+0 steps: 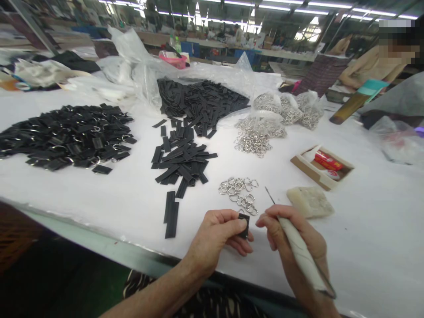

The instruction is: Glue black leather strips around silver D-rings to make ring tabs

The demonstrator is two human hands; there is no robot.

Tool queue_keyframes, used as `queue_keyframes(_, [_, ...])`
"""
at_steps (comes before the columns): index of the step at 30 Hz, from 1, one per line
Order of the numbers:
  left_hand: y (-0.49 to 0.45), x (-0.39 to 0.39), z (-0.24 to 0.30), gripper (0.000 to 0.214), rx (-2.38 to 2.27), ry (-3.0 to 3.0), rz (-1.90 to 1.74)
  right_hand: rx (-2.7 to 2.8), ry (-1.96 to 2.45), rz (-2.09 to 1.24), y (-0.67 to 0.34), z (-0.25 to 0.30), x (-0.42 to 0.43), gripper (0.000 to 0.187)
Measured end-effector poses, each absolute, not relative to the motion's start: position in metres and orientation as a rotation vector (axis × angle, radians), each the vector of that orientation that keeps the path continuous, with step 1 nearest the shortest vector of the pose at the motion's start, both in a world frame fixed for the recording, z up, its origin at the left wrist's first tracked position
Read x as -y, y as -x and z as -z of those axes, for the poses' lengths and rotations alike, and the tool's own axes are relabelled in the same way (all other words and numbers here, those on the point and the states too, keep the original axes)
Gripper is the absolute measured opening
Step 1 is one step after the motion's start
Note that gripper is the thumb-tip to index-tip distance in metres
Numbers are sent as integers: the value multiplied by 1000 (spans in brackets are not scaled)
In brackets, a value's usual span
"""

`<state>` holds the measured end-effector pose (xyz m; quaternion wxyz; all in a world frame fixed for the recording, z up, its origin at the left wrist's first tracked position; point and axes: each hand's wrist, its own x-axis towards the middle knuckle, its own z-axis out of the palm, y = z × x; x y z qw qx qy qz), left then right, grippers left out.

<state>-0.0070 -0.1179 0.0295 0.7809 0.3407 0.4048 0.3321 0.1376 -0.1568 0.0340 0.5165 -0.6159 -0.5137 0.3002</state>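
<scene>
Between the thumb and fingers of my left hand [220,232] is a folded black strip [244,224], with a bit of metal ring showing at its top. My right hand [298,238] is closed around an awl-like tool with a pale wrapped handle [300,249]; its thin metal tip points up and away. Just beyond both hands lie loose metal D-rings [236,185]. To the left, flat black strips [180,161] are heaped, and two single strips [171,216] lie nearer the table edge. A pile of folded strips with rings [69,137] spreads at the far left.
A yellowish block [310,202] sits right of my right hand, with a small open box [311,170] holding a red tube behind it. Bags of rings [288,106] and a plastic bag of black strips [198,101] stand farther back. Another person [371,66] is at the right.
</scene>
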Motion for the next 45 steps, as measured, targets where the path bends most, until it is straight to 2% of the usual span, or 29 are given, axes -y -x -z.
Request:
queue_keyframes(6, [13,121,-31,16,-909,-819,-753,1419,1492,-755,-124,-27,154,8])
queue_keyframes(16, [18,125,-36,19,-1061,-1002,-757,1524,1569,-618,-111,-24,159,3])
queue_keyframes(25, [48,135,-43,16,-1149,-1112,-806,1708,1400,-363,-115,-20,156,5])
queue_keyframes(29, [96,121,-54,17,-1402,-1305,-1038,1707,1524,-458,-121,-24,161,14])
queue_keyframes(33, [155,89,-61,14,-1961,-1469,-1160,1552,1697,-506,-122,-22,163,20])
queue_keyframes(37, [177,77,-60,46,-2313,-1545,-1084,1600,1698,-403,-131,-8,159,22])
queue_keyframes(41, [146,100,-52,28,-2163,-1745,-737,1735,1685,-285,-142,-3,153,16])
queue_keyframes(43, [127,113,-46,28,-2040,-1861,-511,1860,1624,-220,-143,-5,150,13])
queue_keyframes(45, [113,121,-41,29,-1996,-1978,-307,2001,1516,-90,-142,-6,147,18])
